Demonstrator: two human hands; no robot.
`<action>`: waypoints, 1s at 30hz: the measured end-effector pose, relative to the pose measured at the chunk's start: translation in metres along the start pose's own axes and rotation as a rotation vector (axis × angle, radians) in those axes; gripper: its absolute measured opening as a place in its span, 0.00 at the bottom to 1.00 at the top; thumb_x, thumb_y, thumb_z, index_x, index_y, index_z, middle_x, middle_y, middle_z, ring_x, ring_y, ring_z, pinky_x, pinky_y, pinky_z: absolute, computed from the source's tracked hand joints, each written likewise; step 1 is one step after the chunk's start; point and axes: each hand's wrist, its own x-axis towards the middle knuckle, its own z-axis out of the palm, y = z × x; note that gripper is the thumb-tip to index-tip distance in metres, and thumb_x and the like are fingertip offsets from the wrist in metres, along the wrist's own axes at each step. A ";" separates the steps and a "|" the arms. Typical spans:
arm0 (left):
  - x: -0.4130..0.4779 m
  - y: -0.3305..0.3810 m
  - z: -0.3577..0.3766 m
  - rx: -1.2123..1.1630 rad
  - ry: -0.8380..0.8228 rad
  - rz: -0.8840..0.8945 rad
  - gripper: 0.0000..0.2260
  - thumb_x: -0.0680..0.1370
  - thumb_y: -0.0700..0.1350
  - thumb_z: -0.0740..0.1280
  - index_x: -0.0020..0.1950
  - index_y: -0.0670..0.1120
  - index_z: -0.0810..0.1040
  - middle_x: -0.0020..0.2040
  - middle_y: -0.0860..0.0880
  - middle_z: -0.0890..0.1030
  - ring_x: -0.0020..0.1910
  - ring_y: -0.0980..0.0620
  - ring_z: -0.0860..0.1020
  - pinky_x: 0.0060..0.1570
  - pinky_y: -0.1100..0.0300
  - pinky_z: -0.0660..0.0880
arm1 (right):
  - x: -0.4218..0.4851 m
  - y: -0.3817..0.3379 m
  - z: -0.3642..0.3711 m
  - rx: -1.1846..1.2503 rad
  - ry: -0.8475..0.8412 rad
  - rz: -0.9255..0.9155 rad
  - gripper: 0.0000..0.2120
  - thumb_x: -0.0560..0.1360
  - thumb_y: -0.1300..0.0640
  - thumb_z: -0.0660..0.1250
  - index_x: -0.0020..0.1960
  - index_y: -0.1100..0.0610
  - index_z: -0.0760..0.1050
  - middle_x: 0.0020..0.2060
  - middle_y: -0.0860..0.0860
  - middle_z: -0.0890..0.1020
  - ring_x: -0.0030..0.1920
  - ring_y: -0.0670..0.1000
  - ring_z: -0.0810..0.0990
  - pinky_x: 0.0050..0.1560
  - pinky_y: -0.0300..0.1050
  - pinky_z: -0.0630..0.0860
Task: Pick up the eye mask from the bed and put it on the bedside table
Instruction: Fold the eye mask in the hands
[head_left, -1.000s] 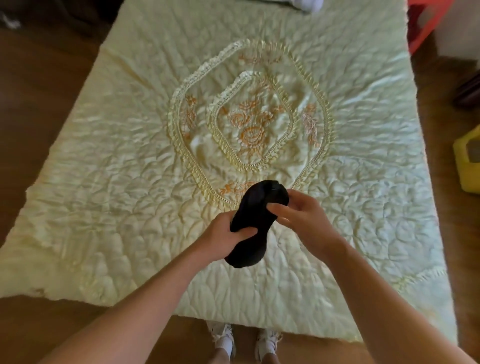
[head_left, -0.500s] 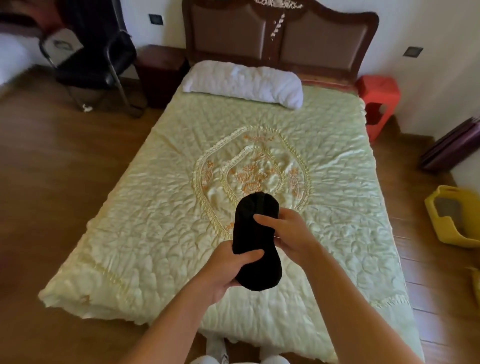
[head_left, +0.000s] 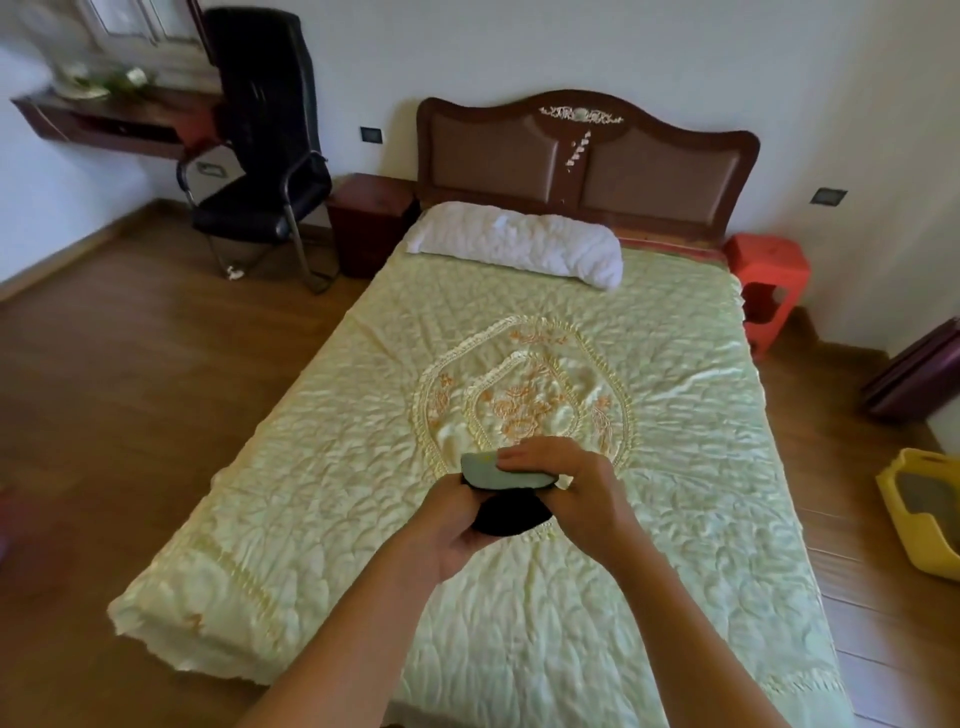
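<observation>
The eye mask (head_left: 511, 512) is black outside with a pale grey-green inner face, and it hangs folded above the bed (head_left: 363, 467), held between both hands. My left hand (head_left: 447, 525) grips its lower left side. My right hand (head_left: 576, 493) pinches its upper right edge, fingers over the pale face. The dark wooden bedside table (head_left: 370, 208) stands at the head of the bed on the left, beside the headboard, far from my hands.
A white pillow (head_left: 519, 241) lies at the bed's head. A black chair (head_left: 260, 171) stands left of the bedside table, with a wall desk (head_left: 109, 122) beyond. On the right are a red stool (head_left: 769, 280) and a yellow tub (head_left: 930, 514).
The view has lifted from the bedspread to the whole room. The mask has been turned and folded in both hands, so its pale inner face now shows on top.
</observation>
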 end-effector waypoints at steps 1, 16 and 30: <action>0.000 0.002 -0.002 -0.004 0.000 0.007 0.09 0.79 0.39 0.67 0.57 0.40 0.82 0.47 0.42 0.87 0.43 0.47 0.86 0.37 0.56 0.82 | -0.001 0.001 0.001 -0.070 -0.003 -0.054 0.29 0.66 0.79 0.67 0.54 0.51 0.87 0.55 0.34 0.83 0.61 0.40 0.78 0.62 0.31 0.72; -0.021 0.012 -0.009 -0.320 -0.161 0.028 0.17 0.77 0.48 0.68 0.61 0.37 0.79 0.48 0.39 0.86 0.46 0.43 0.86 0.40 0.54 0.83 | 0.000 -0.008 0.001 -0.150 -0.071 -0.141 0.27 0.67 0.77 0.59 0.53 0.54 0.87 0.56 0.39 0.84 0.69 0.49 0.74 0.64 0.42 0.76; -0.017 -0.005 -0.021 -0.074 0.061 0.239 0.16 0.69 0.43 0.76 0.56 0.42 0.81 0.48 0.44 0.87 0.49 0.45 0.85 0.42 0.54 0.82 | -0.021 -0.012 0.023 0.500 0.115 0.550 0.21 0.70 0.46 0.71 0.61 0.53 0.80 0.52 0.59 0.86 0.50 0.54 0.88 0.54 0.58 0.84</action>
